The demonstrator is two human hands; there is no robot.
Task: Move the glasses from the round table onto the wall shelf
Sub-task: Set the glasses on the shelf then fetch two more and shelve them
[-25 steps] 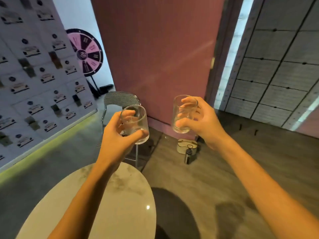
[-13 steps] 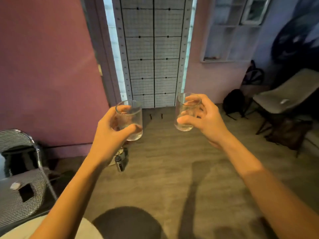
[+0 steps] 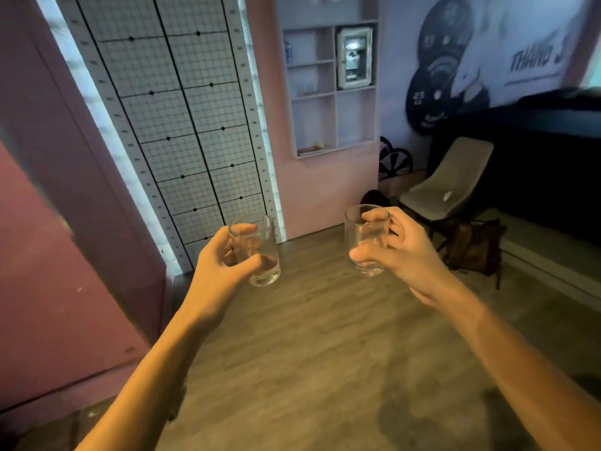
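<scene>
I hold two clear, empty drinking glasses out in front of me, both upright. My left hand point(image 3: 224, 266) is wrapped around the left glass point(image 3: 260, 255). My right hand point(image 3: 406, 252) grips the right glass point(image 3: 364, 245). The white wall shelf point(image 3: 331, 92), split into open compartments, hangs on the pink wall ahead and above the glasses. Its middle left compartment seems to hold faint clear glasses. The round table is out of view.
A grid panel point(image 3: 182, 118) with lit edges stands left of the shelf. A beige chair point(image 3: 452, 180) and a brown bag point(image 3: 471, 245) sit at the right by a dark counter point(image 3: 527, 164). Wood floor point(image 3: 325, 336) stretches ahead toward the wall.
The view has swung right: the round table, striped chair and prize wheel have left the frame, and the wall shelf now sits nearer and larger. Both hands still hold their glasses.
</scene>
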